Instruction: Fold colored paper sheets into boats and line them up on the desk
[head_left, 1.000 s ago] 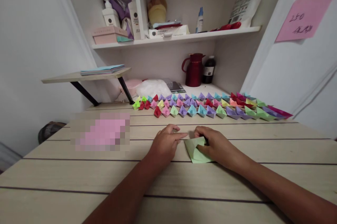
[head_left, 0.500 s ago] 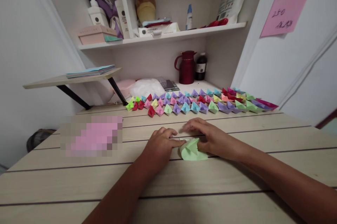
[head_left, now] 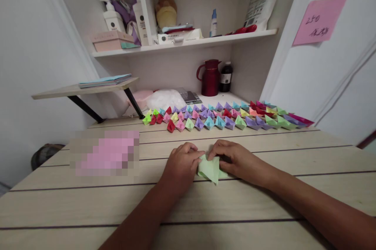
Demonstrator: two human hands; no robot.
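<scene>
A light green sheet of paper [head_left: 209,169], partly folded, lies on the wooden table [head_left: 188,203] with a pointed corner toward me. My left hand [head_left: 181,164] holds its left edge, fingers curled and the index finger pointing at the paper. From the right, my right hand [head_left: 232,158] grips the sheet, its index finger on the upper edge and its thumb near the right side. Beyond both hands stand rows of small folded paper boats [head_left: 209,123] in many colours.
A blurred pink patch [head_left: 108,152] lies on the left of the table. Behind it a small raised shelf [head_left: 58,92] carries thin booklets [head_left: 104,81]. At the back are a dark red jug [head_left: 210,78], a dark bottle [head_left: 226,77] and a white plastic bag [head_left: 167,99].
My right index finger has come down onto the paper. The green sheet's folded flap has shifted, and a corner now points toward me. My left hand has barely moved.
</scene>
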